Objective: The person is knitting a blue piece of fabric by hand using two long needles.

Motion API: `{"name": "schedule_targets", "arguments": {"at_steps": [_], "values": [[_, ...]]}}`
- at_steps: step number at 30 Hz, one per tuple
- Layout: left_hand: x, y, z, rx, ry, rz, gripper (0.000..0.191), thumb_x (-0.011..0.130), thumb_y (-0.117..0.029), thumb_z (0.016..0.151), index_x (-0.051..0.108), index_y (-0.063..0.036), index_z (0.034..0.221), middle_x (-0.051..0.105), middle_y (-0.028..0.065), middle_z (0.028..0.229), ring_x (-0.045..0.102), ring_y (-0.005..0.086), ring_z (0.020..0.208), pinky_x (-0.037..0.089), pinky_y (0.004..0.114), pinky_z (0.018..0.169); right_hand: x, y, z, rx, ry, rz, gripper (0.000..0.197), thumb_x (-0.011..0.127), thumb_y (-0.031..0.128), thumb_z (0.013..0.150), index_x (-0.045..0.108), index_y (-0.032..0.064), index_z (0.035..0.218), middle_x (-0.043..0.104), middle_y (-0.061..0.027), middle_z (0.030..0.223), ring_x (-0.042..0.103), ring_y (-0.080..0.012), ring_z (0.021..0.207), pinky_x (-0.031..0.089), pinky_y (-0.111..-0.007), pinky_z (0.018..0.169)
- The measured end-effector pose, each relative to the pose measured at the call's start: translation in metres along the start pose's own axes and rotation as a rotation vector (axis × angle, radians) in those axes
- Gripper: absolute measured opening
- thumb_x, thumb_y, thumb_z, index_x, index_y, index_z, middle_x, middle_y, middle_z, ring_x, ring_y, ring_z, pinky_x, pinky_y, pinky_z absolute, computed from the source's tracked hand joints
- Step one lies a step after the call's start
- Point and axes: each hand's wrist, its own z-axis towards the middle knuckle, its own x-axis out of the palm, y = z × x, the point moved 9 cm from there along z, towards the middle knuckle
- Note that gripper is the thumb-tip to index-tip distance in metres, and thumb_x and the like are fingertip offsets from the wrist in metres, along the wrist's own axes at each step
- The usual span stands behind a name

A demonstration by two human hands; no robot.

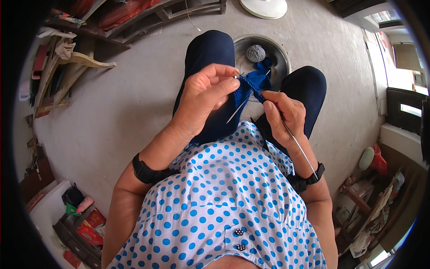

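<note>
Between my hands stretches a piece of blue knitting (pixel 257 80), its stitched edge running along a needle. My left hand (pixel 210 89) pinches the needle's tip at the upper left corner of the knitting. With thumb and forefinger, my right hand (pixel 285 112) grips the lower right end of that edge. A long metal knitting needle (pixel 300 148) runs from under the right hand down across the wrist. Another needle (pixel 236 112) crosses the knitting at a slant, its lower end free. Beyond, a metal basin (pixel 285 55) holds a grey yarn ball (pixel 256 53) and blue yarn (pixel 265 63).
The basin stands on the concrete floor (pixel 144 74), partly behind my knees. At the upper left are a wooden rack (pixel 161 15) and a wooden stand (pixel 84 60). A round white base (pixel 264 7) lies at the top. Red boxes (pixel 90 232) sit lower left; a cluttered shelf (pixel 366 208) is right.
</note>
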Motion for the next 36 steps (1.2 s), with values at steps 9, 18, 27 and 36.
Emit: {"name": "schedule_targets", "arguments": {"at_steps": [9,18,27,36], "values": [[-0.007,0.004,0.001,0.0,0.031,0.051,0.021,0.064,-0.015,0.09,0.067,-0.0003,0.105,0.059,-0.0039,0.068,0.043,-0.0012,0.051,0.03,0.014,0.043,0.0,-0.012,-0.01,0.202,0.095,0.213,0.022,0.047,0.012,0.096,0.063,-0.0019,0.102,0.054,-0.0036,0.061,0.053,-0.0109,0.05,0.041,-0.023,0.049],[0.003,0.007,-0.001,-0.082,0.107,0.006,0.017,0.062,-0.011,0.091,0.068,-0.0021,0.105,0.061,-0.0037,0.074,0.043,0.0002,0.052,0.03,0.013,0.045,0.008,-0.017,-0.006,0.299,0.109,0.361,0.023,0.044,0.012,0.098,0.062,-0.0017,0.102,0.051,-0.0014,0.061,0.048,-0.0079,0.05,0.037,-0.022,0.049],[0.002,0.007,-0.002,-0.095,0.104,0.022,0.018,0.064,-0.011,0.09,0.069,-0.0023,0.105,0.062,-0.0032,0.074,0.042,0.0003,0.051,0.03,0.013,0.044,0.015,-0.017,-0.003,0.263,0.107,0.323,0.02,0.048,0.017,0.099,0.059,0.0009,0.101,0.05,-0.0013,0.062,0.048,-0.0073,0.051,0.036,-0.021,0.047],[-0.001,0.003,-0.002,-0.082,0.08,0.029,0.02,0.064,-0.011,0.091,0.07,-0.0028,0.107,0.059,-0.0049,0.068,0.041,0.0001,0.05,0.027,0.013,0.043,0.002,-0.022,-0.011,0.32,-0.035,0.281,0.018,0.05,0.017,0.098,0.059,0.0015,0.099,0.051,-0.0004,0.064,0.047,-0.0061,0.052,0.036,-0.02,0.048]]}}
